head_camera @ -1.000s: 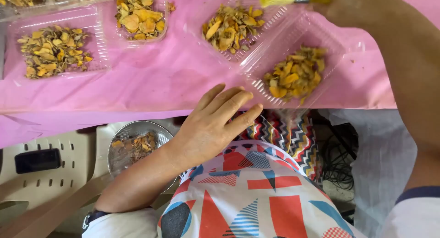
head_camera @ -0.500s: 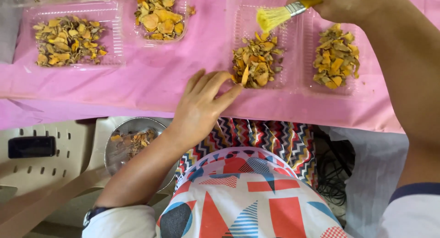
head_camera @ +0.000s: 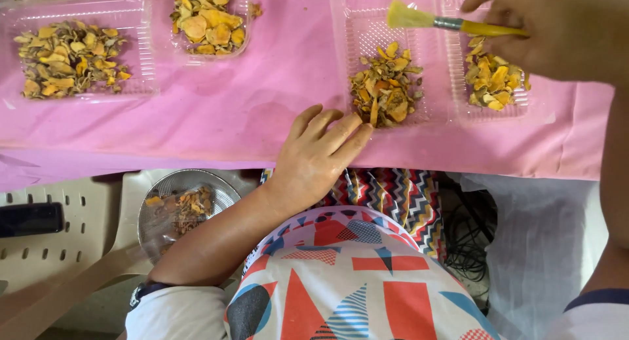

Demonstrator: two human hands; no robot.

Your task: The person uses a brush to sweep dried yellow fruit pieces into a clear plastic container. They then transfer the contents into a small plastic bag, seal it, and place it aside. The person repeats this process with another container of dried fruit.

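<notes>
My right hand (head_camera: pixel 557 32) grips a small yellow brush (head_camera: pixel 452 24) by its handle, bristles pointing left over a clear plastic tray (head_camera: pixel 347 58) that holds a heap of dried yellow-orange slices (head_camera: pixel 386 94). My left hand (head_camera: pixel 314 153) lies flat on the pink table cover (head_camera: pixel 262 117), fingers apart, fingertips just short of that tray's near left corner. It holds nothing. A second clear tray of slices (head_camera: pixel 491 78) sits under my right hand.
Two more clear trays of dried slices stand at the far left (head_camera: pixel 72 58) and upper middle (head_camera: pixel 206 19). Below the table edge, a metal sieve (head_camera: pixel 183 206) with some slices rests on a beige plastic chair (head_camera: pixel 59 235). Black cables (head_camera: pixel 472 242) lie lower right.
The view has shifted, so the trays sit lower in frame. My right hand has brought the brush down over the middle tray. My left hand has stayed flat on the pink cover.
</notes>
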